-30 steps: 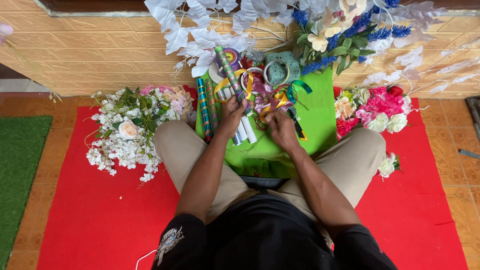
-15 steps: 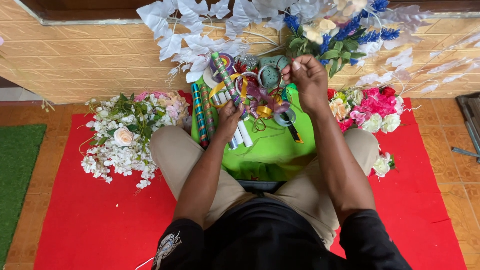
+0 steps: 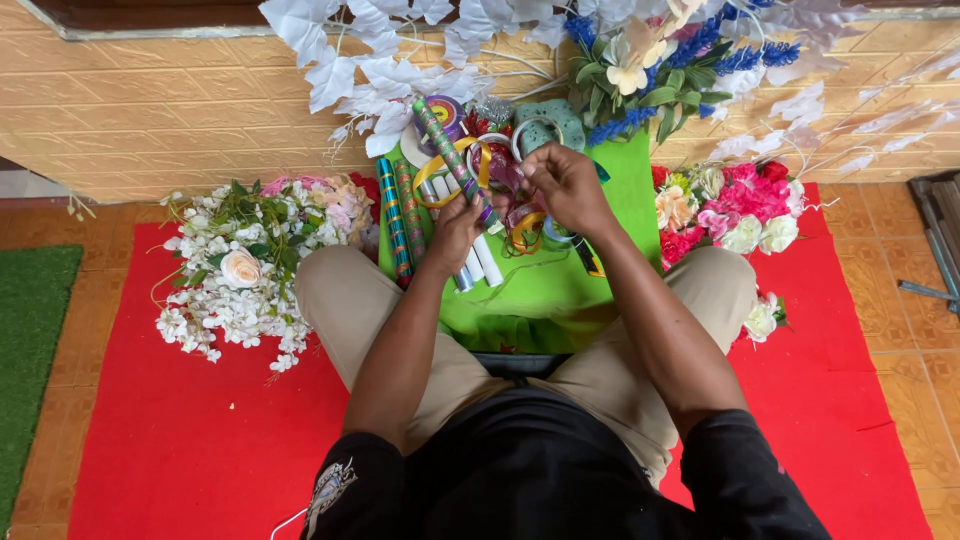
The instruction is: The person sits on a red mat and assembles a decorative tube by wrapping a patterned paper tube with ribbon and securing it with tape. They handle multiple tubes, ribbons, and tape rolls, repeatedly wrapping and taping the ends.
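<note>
Left hand (image 3: 457,225), just left of the frame's centre, is closed around one patterned green roll (image 3: 452,158) that slants up toward the upper middle. Right hand (image 3: 567,185), a little right of centre and slightly higher, has its fingers pinched together on a loop of ribbon (image 3: 497,168) (which strand exactly is hard to tell in the tangle). The two hands sit close together, not touching.

Directly under them lies a heap of ribbon spools (image 3: 520,225) in yellow, purple and pink, too jumbled to count. Left of the left hand stand two more wrapped rolls (image 3: 398,222), one blue-striped and one red-green, and below the fingers about three white tubes (image 3: 472,265) poke out. All of this rests on one bright green cloth (image 3: 560,295) spread over the person's lap, above one red mat (image 3: 190,450) on the floor.

Outward, two flower bunches flank the knees: a white and pink bunch (image 3: 250,265) at mid-left, a red and pink bunch (image 3: 735,205) at mid-right. Along the top edge hang white leaf sprays (image 3: 340,60) and one blue-and-green arrangement (image 3: 660,70) against the tan brick wall (image 3: 150,110). A strip of green turf (image 3: 30,340) fills the far left.
</note>
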